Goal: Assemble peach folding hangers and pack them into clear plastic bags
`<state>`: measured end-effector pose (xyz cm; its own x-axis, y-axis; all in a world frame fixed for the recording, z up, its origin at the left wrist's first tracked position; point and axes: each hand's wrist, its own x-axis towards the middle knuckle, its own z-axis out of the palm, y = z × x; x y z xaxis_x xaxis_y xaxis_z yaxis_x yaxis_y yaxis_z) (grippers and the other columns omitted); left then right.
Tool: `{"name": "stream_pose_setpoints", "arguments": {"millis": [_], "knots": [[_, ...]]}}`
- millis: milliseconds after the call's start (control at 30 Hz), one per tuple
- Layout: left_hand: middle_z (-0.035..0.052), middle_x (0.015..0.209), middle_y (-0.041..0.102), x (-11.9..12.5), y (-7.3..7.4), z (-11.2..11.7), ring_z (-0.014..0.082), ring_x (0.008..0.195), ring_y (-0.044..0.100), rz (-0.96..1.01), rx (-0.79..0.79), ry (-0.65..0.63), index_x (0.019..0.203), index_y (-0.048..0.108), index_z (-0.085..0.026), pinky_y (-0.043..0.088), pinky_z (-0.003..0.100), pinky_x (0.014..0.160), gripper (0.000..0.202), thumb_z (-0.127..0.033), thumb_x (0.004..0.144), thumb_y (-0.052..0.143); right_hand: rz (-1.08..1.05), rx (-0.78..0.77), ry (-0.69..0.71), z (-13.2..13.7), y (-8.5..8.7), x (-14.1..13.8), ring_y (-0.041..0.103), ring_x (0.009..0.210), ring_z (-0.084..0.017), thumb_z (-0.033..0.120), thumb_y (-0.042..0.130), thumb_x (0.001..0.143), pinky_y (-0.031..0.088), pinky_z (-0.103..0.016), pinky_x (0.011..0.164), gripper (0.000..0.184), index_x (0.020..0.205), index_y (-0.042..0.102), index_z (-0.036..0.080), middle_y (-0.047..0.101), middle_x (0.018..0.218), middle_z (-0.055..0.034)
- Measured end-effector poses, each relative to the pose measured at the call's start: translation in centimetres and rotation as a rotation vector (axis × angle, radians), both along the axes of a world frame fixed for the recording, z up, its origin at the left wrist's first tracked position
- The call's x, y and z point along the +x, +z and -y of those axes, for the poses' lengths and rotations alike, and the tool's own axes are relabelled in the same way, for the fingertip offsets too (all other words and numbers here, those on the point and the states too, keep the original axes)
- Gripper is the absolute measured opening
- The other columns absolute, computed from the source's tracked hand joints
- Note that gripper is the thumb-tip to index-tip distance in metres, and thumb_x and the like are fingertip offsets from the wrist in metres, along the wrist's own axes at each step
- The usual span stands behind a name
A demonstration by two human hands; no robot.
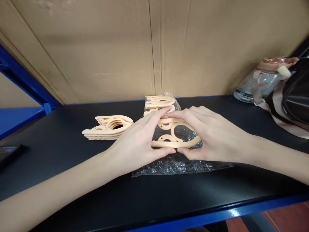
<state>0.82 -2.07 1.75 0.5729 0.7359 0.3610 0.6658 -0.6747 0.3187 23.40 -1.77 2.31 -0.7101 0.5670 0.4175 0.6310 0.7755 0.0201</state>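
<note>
Between both hands is a cream plastic folding hanger (185, 144), folded up, with its curved hook tucked inside. My left hand (142, 137) grips its left end, thumb along the near edge and fingers along the far edge. My right hand (207, 133) holds the right end the same way. Under it lies a clear plastic bag (173, 166), crinkled on the black tabletop. To the left sits a stack of several like folded hangers (108, 127). Just behind the hands, more folded hangers (159, 102) lie in clear wrapping, partly hidden by my fingers.
A clear water bottle (263, 80) with a pink lid and strap leans at the back right beside a black bag (296, 93). A dark object (11, 151) lies at the left edge. Cardboard (108, 48) stands behind the table (149, 199), which has a blue frame.
</note>
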Motion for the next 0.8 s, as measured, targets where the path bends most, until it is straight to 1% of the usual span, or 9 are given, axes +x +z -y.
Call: {"name": "stream_pose_setpoints", "arguments": {"millis": [100, 200, 267, 333, 433, 500, 600, 700, 800], "knots": [[0.0095, 0.150, 0.040, -0.5, -0.1, 0.4, 0.0252, 0.135, 0.043, 0.020, 0.018, -0.008, 0.148, 0.026, -0.022, 0.040, 0.040, 0.112, 0.070, -0.046, 0.091, 0.058, 0.038, 0.077, -0.061, -0.8, 0.2, 1.7, 0.060, 0.097, -0.030, 0.041, 0.065, 0.078, 0.047, -0.045, 0.085, 0.066, 0.135, 0.045, 0.017, 0.065, 0.114, -0.0116], [0.0073, 0.150, 0.041, -1.8, -0.1, 1.1, 0.0247, 0.136, 0.042, -0.010, 0.023, 0.033, 0.146, 0.031, -0.024, 0.040, 0.042, 0.112, 0.055, -0.042, 0.097, 0.046, 0.044, 0.072, -0.173, -1.7, 0.6, 4.8, 0.060, 0.099, -0.033, 0.048, 0.066, 0.077, 0.047, -0.047, 0.084, 0.070, 0.137, 0.044, 0.020, 0.064, 0.117, -0.0124], [0.0059, 0.149, 0.042, -2.8, -0.3, 1.7, 0.0262, 0.136, 0.043, -0.053, 0.019, 0.077, 0.145, 0.034, -0.025, 0.039, 0.045, 0.113, 0.051, -0.041, 0.098, 0.044, 0.055, 0.044, -0.248, -2.0, 0.6, 7.1, 0.059, 0.103, -0.036, 0.051, 0.064, 0.078, 0.047, -0.049, 0.085, 0.071, 0.139, 0.042, 0.022, 0.063, 0.122, -0.0137], [0.0046, 0.149, 0.044, -3.8, -0.6, 2.2, 0.0273, 0.135, 0.044, -0.096, -0.012, 0.103, 0.145, 0.035, -0.026, 0.039, 0.046, 0.113, 0.050, -0.043, 0.098, 0.042, 0.053, 0.014, -0.314, -2.0, 0.6, 9.1, 0.060, 0.102, -0.037, 0.053, 0.063, 0.077, 0.048, -0.050, 0.084, 0.071, 0.138, 0.042, 0.025, 0.065, 0.119, -0.0122], [0.0026, 0.152, 0.042, -4.3, -1.3, 2.7, 0.0274, 0.137, 0.043, -0.140, -0.092, 0.108, 0.146, 0.034, -0.029, 0.037, 0.046, 0.115, 0.050, -0.046, 0.099, 0.040, 0.068, -0.057, -0.321, -1.6, 0.2, 10.7, 0.061, 0.102, -0.036, 0.051, 0.064, 0.075, 0.051, -0.048, 0.081, 0.074, 0.141, 0.038, 0.029, 0.066, 0.119, -0.0090], [0.0017, 0.154, 0.040, -4.1, -1.7, 2.7, 0.0270, 0.139, 0.041, -0.144, -0.130, 0.106, 0.146, 0.034, -0.030, 0.034, 0.047, 0.117, 0.050, -0.047, 0.100, 0.038, 0.099, -0.103, -0.272, -1.3, -0.1, 10.9, 0.061, 0.105, -0.033, 0.047, 0.065, 0.076, 0.052, -0.047, 0.083, 0.073, 0.141, 0.038, 0.030, 0.064, 0.123, -0.0080], [0.0011, 0.155, 0.038, -3.4, -2.1, 2.3, 0.0253, 0.142, 0.037, -0.147, -0.164, 0.074, 0.146, 0.036, -0.030, 0.031, 0.047, 0.119, 0.047, -0.046, 0.101, 0.035, 0.118, -0.157, -0.201, -1.2, -0.8, 10.2, 0.061, 0.105, -0.032, 0.044, 0.067, 0.076, 0.052, -0.047, 0.085, 0.070, 0.139, 0.040, 0.029, 0.062, 0.127, -0.0081], [0.0017, 0.155, 0.038, -2.9, -2.6, 1.8, 0.0237, 0.143, 0.035, -0.170, -0.163, 0.018, 0.145, 0.037, -0.028, 0.031, 0.045, 0.119, 0.045, -0.042, 0.102, 0.033, 0.114, -0.186, -0.175, -1.5, -1.5, 9.0, 0.061, 0.103, -0.032, 0.048, 0.067, 0.077, 0.051, -0.048, 0.084, 0.071, 0.140, 0.041, 0.029, 0.063, 0.126, -0.0077], [0.0030, 0.154, 0.040, -2.8, -3.2, 1.6, 0.0224, 0.144, 0.033, -0.193, -0.130, -0.016, 0.145, 0.036, -0.026, 0.028, 0.047, 0.120, 0.044, -0.039, 0.103, 0.031, 0.116, -0.156, -0.155, -2.0, -2.1, 8.2, 0.061, 0.100, -0.031, 0.053, 0.062, 0.081, 0.049, -0.048, 0.086, 0.068, 0.141, 0.043, 0.025, 0.065, 0.122, -0.0086]]}}
